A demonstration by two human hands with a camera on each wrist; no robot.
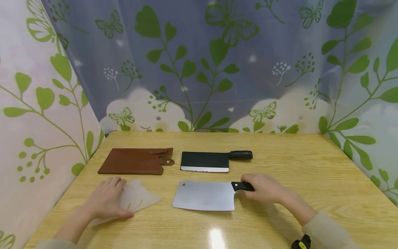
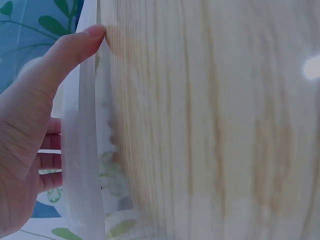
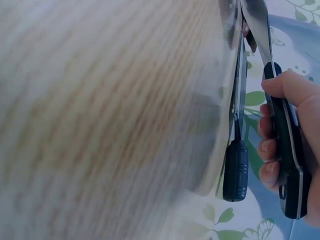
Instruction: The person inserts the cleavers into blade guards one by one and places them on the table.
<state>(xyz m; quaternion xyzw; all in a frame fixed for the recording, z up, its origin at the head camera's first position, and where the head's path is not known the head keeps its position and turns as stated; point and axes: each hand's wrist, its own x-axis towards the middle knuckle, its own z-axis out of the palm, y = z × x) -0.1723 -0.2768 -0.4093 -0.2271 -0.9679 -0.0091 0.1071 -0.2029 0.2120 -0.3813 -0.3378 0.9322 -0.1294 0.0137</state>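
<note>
Leftmost, the left hand (image 1: 107, 200) lies flat with straight fingers on a translucent sheath (image 1: 136, 197) at the near left of the wooden table (image 1: 311, 173). Behind it rests a brown leather sheath (image 1: 135, 161), then a black-bladed cleaver (image 1: 211, 160). Nearer, the steel cleaver (image 1: 205, 195) lies flat mid-table, and the right hand (image 1: 264, 187) has its fingers curled round the black handle (image 1: 243, 186)

Beige sleeves (image 1: 326, 228) (black-yellow wrist gear (image 1: 301, 243))
</note>
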